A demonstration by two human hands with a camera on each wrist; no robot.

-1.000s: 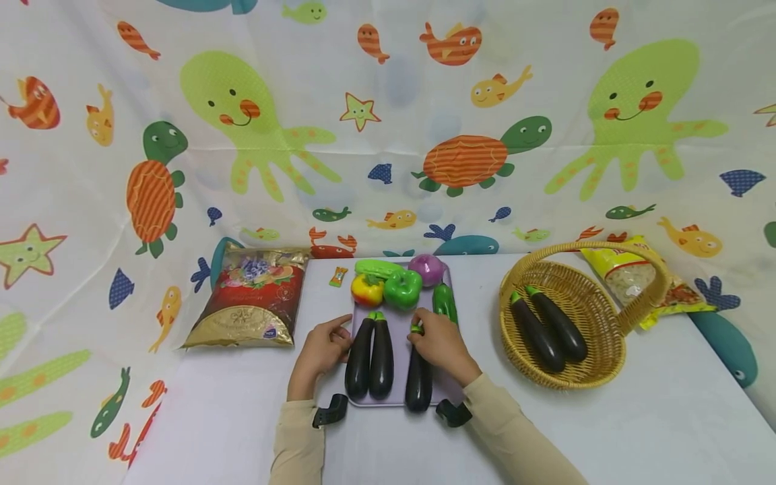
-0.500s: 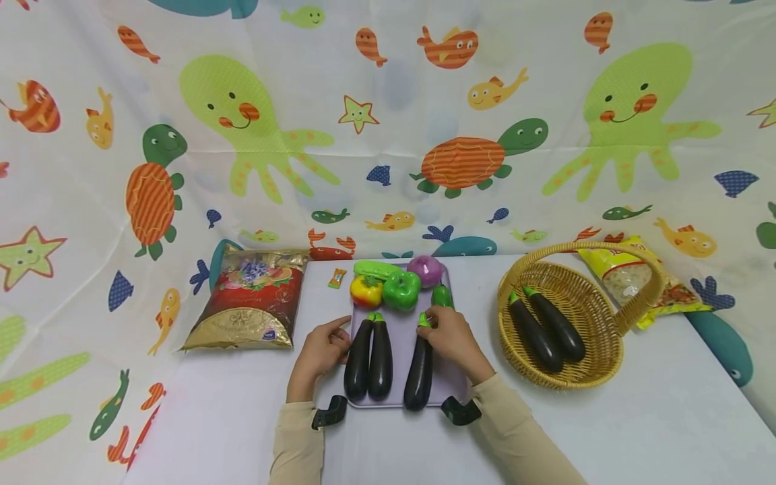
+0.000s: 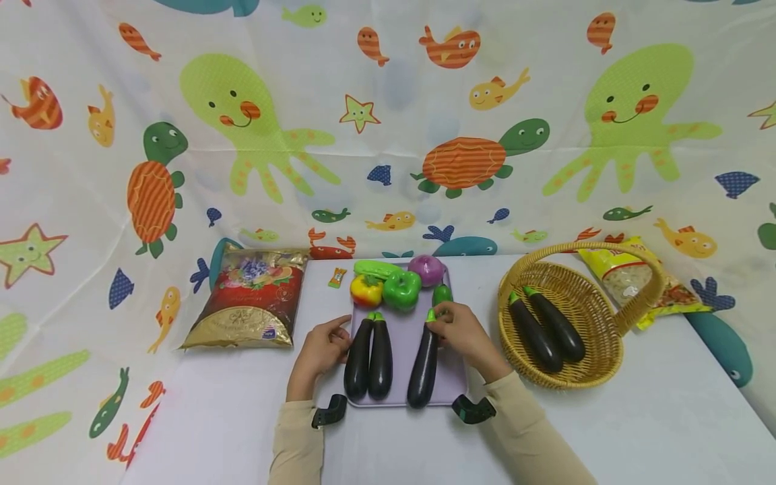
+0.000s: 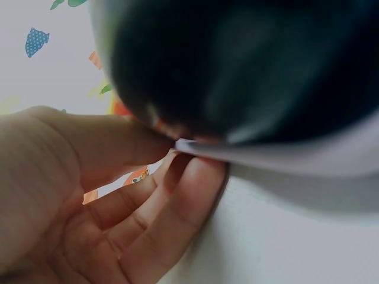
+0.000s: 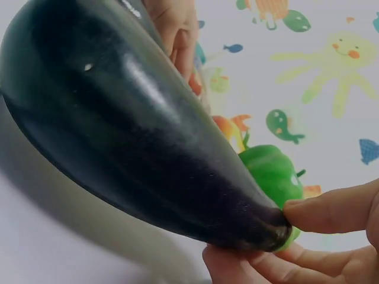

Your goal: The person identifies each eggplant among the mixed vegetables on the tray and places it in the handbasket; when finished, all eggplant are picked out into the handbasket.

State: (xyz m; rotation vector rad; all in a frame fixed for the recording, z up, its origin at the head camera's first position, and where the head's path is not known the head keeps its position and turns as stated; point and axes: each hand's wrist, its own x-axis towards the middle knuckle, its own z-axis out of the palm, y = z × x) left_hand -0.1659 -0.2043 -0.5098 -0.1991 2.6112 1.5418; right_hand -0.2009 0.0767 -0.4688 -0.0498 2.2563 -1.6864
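My left hand [image 3: 324, 349] pinches the left rim of the lilac tray [image 3: 400, 343] between thumb and fingers, as the left wrist view shows. At the tray's right half, my right hand [image 3: 463, 333] grips a dark eggplant [image 3: 423, 370] by its green stem end. The eggplant slants, its thick end towards the tray's front edge; in the right wrist view, the thumb [image 5: 331, 210] and fingertips hold its narrow tip. Two more eggplants [image 3: 380, 364] lie side by side on the tray's left half, close to my left hand.
At the tray's back are a red-yellow pepper [image 3: 366, 291], a green pepper [image 3: 402, 289], a purple onion [image 3: 426, 270] and green cucumbers [image 3: 376, 269]. A wicker basket [image 3: 560, 384] with two eggplants stands right, before a yellow packet [image 3: 624, 269]. A red-gold bag [image 3: 251, 296] sits left.
The right hand has shifted right with the eggplant's stem end, so the eggplant now slants more. The left hand stays at the tray's rim.
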